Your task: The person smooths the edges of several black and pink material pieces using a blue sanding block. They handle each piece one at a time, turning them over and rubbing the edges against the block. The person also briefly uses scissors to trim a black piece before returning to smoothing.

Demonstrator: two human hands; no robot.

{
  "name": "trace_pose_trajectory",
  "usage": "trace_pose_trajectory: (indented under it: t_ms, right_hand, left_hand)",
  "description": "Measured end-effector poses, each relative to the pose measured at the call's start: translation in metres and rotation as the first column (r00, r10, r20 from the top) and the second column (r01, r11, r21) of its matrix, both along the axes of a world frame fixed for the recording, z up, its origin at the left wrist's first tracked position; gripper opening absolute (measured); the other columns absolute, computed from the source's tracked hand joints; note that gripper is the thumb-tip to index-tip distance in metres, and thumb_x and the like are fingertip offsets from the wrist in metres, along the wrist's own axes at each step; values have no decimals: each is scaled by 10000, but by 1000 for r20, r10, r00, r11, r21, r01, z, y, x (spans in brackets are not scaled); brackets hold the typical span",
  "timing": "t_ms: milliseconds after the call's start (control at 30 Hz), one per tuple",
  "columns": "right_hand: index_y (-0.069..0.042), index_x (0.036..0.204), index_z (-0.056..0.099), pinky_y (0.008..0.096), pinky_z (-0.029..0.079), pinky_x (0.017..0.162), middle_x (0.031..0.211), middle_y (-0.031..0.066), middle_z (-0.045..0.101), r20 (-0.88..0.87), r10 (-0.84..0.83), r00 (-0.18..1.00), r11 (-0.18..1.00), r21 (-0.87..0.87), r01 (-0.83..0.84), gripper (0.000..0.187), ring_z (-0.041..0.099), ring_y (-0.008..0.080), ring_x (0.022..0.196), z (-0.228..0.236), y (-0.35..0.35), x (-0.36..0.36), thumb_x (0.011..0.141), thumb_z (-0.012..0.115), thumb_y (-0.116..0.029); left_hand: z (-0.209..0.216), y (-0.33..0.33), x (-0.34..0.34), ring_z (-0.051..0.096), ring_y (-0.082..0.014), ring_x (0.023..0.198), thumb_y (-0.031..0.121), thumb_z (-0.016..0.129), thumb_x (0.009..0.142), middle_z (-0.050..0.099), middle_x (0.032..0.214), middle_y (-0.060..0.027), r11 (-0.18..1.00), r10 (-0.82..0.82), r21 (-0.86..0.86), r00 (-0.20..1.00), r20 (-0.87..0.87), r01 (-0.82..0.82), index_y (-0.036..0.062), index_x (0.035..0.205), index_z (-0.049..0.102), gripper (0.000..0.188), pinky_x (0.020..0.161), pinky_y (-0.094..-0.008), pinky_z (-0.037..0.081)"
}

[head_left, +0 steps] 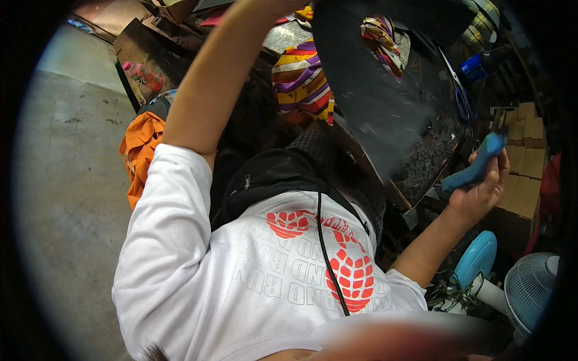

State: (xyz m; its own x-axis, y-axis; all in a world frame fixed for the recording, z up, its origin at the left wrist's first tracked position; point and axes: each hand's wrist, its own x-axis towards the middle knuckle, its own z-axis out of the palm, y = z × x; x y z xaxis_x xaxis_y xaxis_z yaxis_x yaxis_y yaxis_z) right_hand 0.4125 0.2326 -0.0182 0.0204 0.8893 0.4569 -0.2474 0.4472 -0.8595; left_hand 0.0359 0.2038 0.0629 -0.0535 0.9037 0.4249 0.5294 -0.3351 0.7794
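Note:
Raised to the top edge of the picture, my left hand is partly cut off, its fingers mostly out of sight. It meets the upper end of a large, thin black sheet, which hangs from it over the workbench, lower end blurred. An opening in the sheet shows striped cloth behind. On the right, my right hand is closed around a blue sponge-like block, held up beside the bench corner. Scissors with blue handles lie on the bench beyond the sheet, near a dark blue can-like object.
Dark scraps litter the bench. Colourful striped cloth lies left of the sheet. Stacked brown cartons, a white fan and a light-blue round object stand right. Orange cloth and a pink bottle are left.

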Motion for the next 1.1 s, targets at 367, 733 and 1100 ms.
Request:
trace_pose_trajectory:
  t_ms: [367,733,1100]
  right_hand:
    - [12,1168,648,239,545,879,1060,97,682,50,233,971,968,-103,-227,270,648,121,974,-10,-13,-33,913,671,-72]
    - [-11,1171,661,276,483,925,1087,58,668,390,180,903,983,-33,-181,263,618,121,1013,0,-24,-51,912,659,-60]
    - [-18,1070,698,250,481,706,869,46,622,590,125,797,951,157,-265,198,603,119,786,3,-23,-108,874,686,-43]
  left_hand:
    - [-97,-58,31,676,-257,808,568,735,740,666,805,-102,740,553,170,443,-706,-651,82,895,730,509,746,-380,556]
    - [-96,-43,56,649,-181,784,155,668,905,650,921,-101,923,314,82,861,400,-375,34,1100,619,236,685,-296,536]
    - [-101,-48,80,613,-56,607,213,493,1028,642,817,-29,991,40,-91,432,901,96,44,1160,503,214,498,-194,506]
